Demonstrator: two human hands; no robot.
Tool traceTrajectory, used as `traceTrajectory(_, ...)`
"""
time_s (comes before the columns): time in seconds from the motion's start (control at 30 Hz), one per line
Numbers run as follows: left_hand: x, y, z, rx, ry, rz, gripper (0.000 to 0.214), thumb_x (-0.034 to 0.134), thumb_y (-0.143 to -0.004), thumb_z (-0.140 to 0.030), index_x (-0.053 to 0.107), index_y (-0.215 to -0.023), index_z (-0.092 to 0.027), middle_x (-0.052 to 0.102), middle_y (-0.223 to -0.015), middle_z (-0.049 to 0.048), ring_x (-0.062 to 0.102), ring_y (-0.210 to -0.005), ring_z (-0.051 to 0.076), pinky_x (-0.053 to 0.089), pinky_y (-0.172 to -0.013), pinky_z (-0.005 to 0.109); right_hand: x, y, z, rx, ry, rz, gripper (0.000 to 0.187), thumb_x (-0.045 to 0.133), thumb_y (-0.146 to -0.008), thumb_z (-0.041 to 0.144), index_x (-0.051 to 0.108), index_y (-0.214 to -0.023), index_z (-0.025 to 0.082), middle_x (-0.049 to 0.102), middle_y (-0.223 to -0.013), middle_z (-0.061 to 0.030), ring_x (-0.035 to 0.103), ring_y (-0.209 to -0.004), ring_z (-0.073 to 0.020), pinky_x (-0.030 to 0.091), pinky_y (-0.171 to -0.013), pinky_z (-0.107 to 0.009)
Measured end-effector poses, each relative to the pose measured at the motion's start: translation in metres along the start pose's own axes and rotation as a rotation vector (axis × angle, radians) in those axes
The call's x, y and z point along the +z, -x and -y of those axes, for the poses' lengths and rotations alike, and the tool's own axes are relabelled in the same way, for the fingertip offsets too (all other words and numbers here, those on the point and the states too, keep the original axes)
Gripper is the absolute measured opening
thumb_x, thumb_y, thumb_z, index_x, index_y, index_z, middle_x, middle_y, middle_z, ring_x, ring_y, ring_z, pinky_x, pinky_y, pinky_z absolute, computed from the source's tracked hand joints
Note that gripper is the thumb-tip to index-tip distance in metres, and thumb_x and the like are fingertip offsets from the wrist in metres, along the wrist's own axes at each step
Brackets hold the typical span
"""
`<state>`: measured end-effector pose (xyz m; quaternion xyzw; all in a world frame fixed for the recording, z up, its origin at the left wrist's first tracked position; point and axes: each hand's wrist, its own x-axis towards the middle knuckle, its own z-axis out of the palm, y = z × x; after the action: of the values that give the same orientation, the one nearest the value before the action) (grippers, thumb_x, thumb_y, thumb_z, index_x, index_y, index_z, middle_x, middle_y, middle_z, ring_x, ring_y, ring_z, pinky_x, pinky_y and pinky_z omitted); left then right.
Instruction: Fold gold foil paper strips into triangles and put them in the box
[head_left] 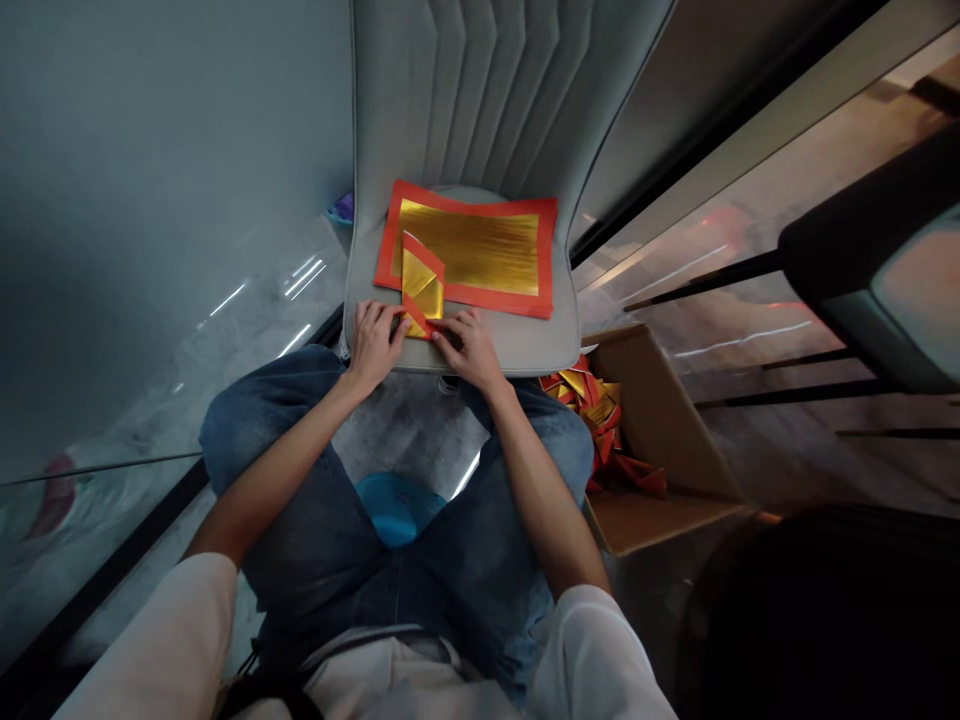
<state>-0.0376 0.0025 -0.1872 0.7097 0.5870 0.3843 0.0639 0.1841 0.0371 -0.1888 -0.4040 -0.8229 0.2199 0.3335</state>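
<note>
A sheet of gold foil paper with a red border lies flat on a grey padded seat in front of me. On top of its lower left part sits a smaller piece of red-edged gold paper, folded into a pointed shape. My left hand pinches that folded piece from the left at its lower corner. My right hand grips the same corner from the right, its fingertips close to those of my left hand.
To the right of my knees, an open cardboard box holds several folded red and gold paper pieces. A blue object lies on the floor between my denim-covered legs. A small purple item sits behind the seat's left side.
</note>
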Motion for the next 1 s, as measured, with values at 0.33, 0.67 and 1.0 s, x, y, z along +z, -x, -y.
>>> traceTrajectory(0.33,-0.0024,0.0076,-0.0005,0.061,-0.01,0.013,0.038,0.049,-0.111,-0.048,0.072,-0.126,-0.02,0.068,-0.132,0.0168,0.056,-0.129,0.035,0.048,-0.115,0.056,0.0047,0.0045,0.001,0.022,0.008,-0.011,0.035,0.056,-0.108,0.041,0.081,-0.127,0.025,0.071,-0.105,-0.0126,0.057,-0.107,-0.0326,0.049,-0.098,-0.054)
traceTrajectory(0.67,-0.0017,0.0061,-0.0021,0.061,-0.02,0.084,0.045,0.042,-0.114,-0.045,0.069,-0.137,-0.017,0.065,-0.152,0.0177,0.054,-0.147,0.036,0.045,-0.12,0.056,0.0054,0.0058,0.0028,0.038,0.005,-0.002,0.036,0.055,-0.109,0.041,0.08,-0.13,0.026,0.069,-0.107,-0.0127,0.056,-0.11,-0.0332,0.049,-0.1,-0.056)
traceTrajectory(1.0,-0.0021,0.0019,-0.0005,0.079,-0.006,0.183,0.042,0.043,-0.114,-0.035,0.066,-0.144,-0.018,0.06,-0.16,0.0168,0.05,-0.154,0.036,0.044,-0.119,0.058,0.0098,0.008,0.0012,-0.004,0.043,-0.063,0.036,0.055,-0.109,0.039,0.082,-0.128,0.026,0.067,-0.108,-0.0138,0.056,-0.108,-0.033,0.052,-0.097,-0.055)
